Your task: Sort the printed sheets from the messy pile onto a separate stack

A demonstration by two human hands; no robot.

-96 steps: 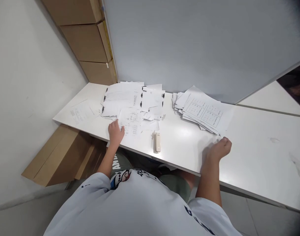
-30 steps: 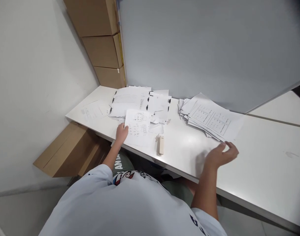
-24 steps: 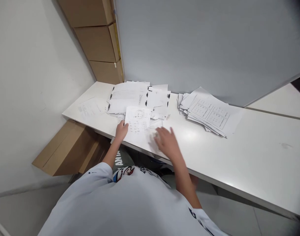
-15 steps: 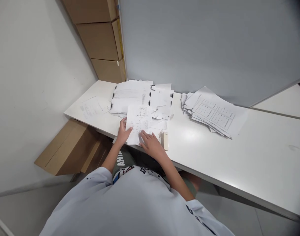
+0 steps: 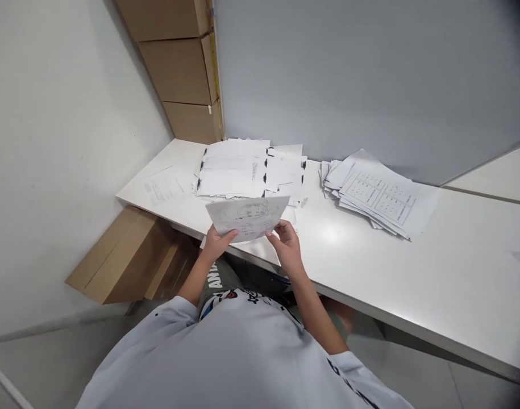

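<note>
Between my two hands a sheet of paper (image 5: 249, 215) with drawn or printed marks is held up, tilted, above the front edge of the table. My left hand (image 5: 217, 243) grips its lower left corner, thumb on the near face. At the right side, my right hand (image 5: 286, 244) pinches the sheet between thumb and fingers. Just behind it lies a pile of papers (image 5: 232, 167) with black marks along the edges. Part of that pile and the papers beneath the sheet are hidden.
A second stack of printed sheets (image 5: 377, 193) lies to the right on the white table (image 5: 434, 272). Faint papers (image 5: 163, 187) rest at the left. Cardboard boxes (image 5: 178, 71) are piled in the back corner, and another box (image 5: 115, 255) stands below the table's left end.
The sheet has been lifted off the table and turned sideways. My right hand has gone from lying on it to gripping its right side. The small cream block is no longer visible.
</note>
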